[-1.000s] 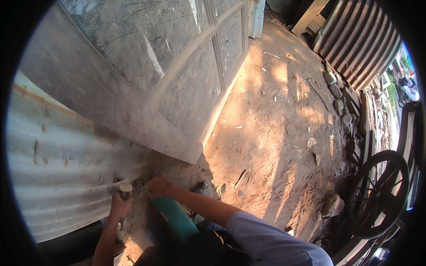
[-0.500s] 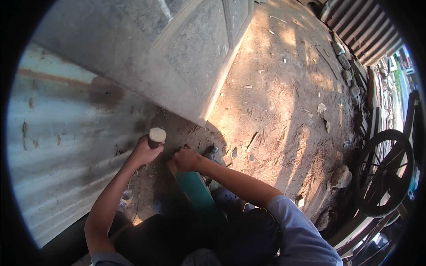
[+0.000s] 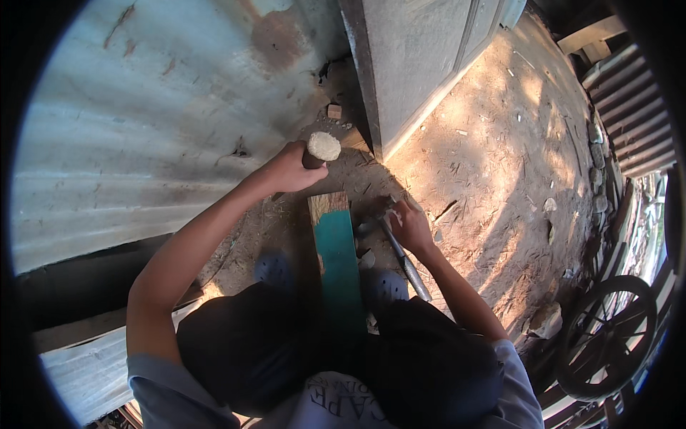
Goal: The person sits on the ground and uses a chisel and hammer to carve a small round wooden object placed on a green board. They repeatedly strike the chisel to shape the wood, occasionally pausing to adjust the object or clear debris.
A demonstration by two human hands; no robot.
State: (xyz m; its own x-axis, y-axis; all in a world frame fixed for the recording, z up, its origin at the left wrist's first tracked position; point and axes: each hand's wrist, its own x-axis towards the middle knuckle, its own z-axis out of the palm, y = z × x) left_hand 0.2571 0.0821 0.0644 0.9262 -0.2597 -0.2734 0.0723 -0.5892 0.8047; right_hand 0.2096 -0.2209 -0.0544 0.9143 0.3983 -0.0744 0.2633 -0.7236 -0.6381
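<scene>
Sunlit packed dirt ground (image 3: 500, 164), littered with wood chips and small stones, runs beside a corrugated metal sheet (image 3: 143, 129) and a grey panelled door (image 3: 421, 64). Near the door's lower corner, the left hand (image 3: 289, 170) is closed around a short round wooden stake (image 3: 321, 149), held upright with its pale, frayed top end showing. A teal-painted plank (image 3: 336, 257) lies on the ground between the person's knees, its bare wooden end pointing toward the stake. To the right of the plank, the right hand (image 3: 413, 227) grips what looks like a hammer (image 3: 400, 254), its metal handle slanting back toward the body and its head low, just above the dirt. A wheel (image 3: 607, 336) stands at the far right edge, well apart from both hands.
</scene>
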